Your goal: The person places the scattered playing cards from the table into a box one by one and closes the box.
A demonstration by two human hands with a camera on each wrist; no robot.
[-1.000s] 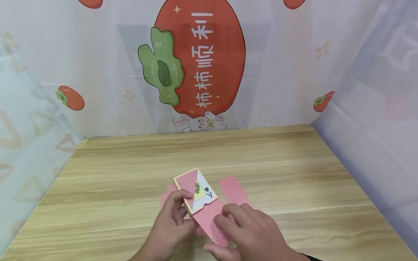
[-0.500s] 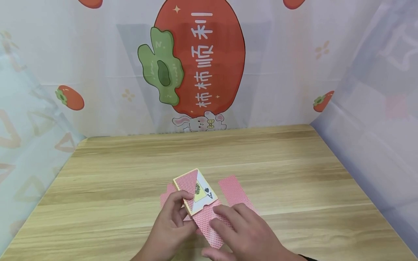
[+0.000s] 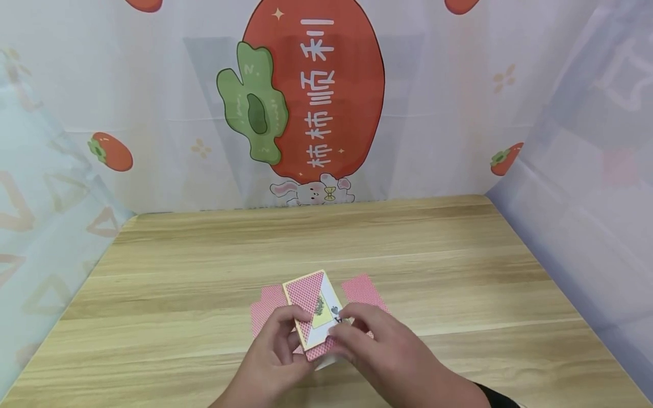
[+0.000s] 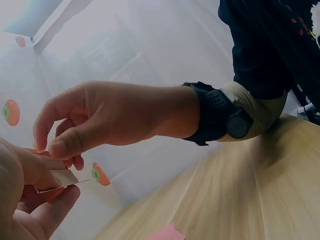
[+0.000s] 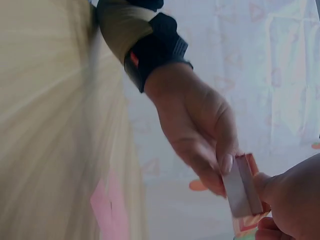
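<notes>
My left hand (image 3: 270,354) grips a playing card box (image 3: 306,294) along its left side, above the table. The box has a red-checked front with an ace of spades on white. My right hand (image 3: 395,354) pinches its lower right end, fingertips over the printed A. A short strip of red-backed playing card (image 3: 317,350) shows below the box's lower edge, with a pale piece (image 3: 327,362) beneath it. In the right wrist view, the end of the box (image 5: 242,187) lies between both hands. Most of the card is hidden.
Red-backed cards (image 3: 264,310) lie on the wooden table (image 3: 204,249) left of the box, partly under my left hand. Another red-backed card (image 3: 363,289) lies to the right, partly covered by my right hand. A printed cloth (image 3: 418,113) hangs behind the table.
The red-backed card that stuck far out of the box now shows only as a short strip. The box has moved slightly right and down, and my right fingers have moved onto its end.
</notes>
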